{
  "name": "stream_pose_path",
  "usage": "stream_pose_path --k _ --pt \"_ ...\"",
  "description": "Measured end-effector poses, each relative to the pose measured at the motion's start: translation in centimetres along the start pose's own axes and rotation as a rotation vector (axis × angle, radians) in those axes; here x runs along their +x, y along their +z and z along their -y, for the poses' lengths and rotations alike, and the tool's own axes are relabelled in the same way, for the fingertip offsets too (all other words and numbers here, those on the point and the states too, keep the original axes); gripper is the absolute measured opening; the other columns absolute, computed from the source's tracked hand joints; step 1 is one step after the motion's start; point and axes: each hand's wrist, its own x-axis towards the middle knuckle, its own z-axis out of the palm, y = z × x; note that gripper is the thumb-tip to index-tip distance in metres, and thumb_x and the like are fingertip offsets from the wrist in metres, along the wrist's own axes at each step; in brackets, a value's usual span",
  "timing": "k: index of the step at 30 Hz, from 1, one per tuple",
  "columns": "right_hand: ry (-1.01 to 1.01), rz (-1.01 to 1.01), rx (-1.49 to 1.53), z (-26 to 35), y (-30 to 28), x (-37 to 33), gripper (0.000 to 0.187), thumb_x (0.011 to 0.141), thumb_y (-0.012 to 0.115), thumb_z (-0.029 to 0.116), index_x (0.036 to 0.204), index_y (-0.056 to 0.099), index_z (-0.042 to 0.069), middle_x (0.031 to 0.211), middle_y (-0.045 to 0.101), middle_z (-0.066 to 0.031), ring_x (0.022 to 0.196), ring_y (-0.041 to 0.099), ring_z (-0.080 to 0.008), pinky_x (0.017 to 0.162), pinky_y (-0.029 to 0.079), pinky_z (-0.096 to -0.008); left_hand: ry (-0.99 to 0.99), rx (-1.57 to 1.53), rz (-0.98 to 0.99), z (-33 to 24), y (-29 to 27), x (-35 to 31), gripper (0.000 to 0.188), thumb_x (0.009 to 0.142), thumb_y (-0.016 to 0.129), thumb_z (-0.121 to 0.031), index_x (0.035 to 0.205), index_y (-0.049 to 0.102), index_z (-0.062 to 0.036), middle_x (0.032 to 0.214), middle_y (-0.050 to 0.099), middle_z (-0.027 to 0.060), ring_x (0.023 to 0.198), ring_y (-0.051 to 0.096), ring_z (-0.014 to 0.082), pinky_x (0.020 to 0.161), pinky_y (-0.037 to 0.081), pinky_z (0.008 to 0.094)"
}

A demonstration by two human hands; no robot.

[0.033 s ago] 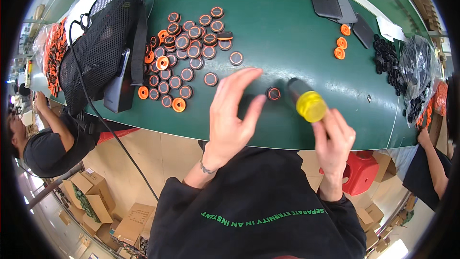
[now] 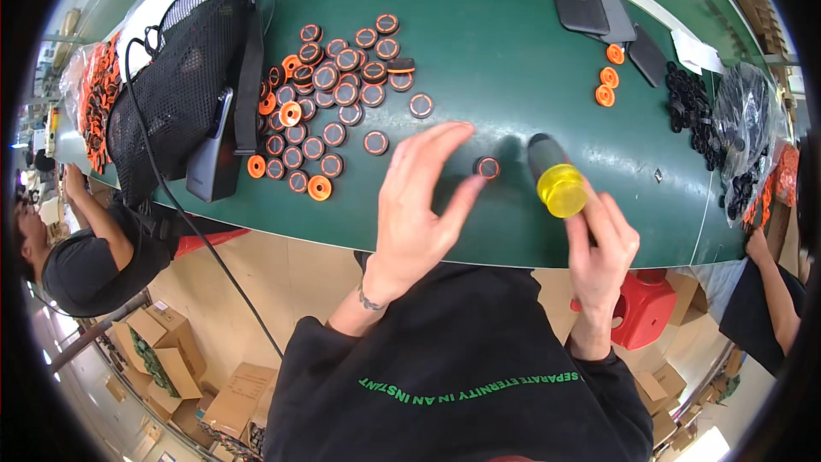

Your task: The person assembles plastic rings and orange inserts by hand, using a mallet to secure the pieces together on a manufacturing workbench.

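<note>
The right hand [image 2: 601, 248] grips a mallet [image 2: 563, 192], the left hand [image 2: 417, 218] is open beside one likely unfinished disc [image 2: 487, 168], the pile [image 2: 325, 77] beyond it looks mostly done, and orange caps [image 2: 605, 96] beyond the mallet seem unused.

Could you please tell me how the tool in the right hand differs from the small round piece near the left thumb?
The tool is bigger and longer; the round piece is small and squat. The tool is held in the right hand; the round piece lies on the green table beside the left hand. The tool has a yellow end; the round piece is dark with an orange ring. Both have dark parts.
</note>
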Motion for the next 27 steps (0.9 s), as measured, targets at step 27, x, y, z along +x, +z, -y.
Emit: stream_pose_path --k 27 --pt "0.192 -0.325 -0.036 -16.4 -6.4 1.7 0.023 0.086 0.075 0.000 0.108 0.074 0.003 0.099 0.065 -0.0086 0.088 0.066 -0.0251 0.081 0.054 -0.0359 0.637 0.411 0.475 -4.9 7.1 13.4 0.028 0.087 0.078 -0.013 0.113 0.071 -0.0062 0.113 0.067 0.0093 0.106 0.066 0.0316 0.091 0.056 0.0414"
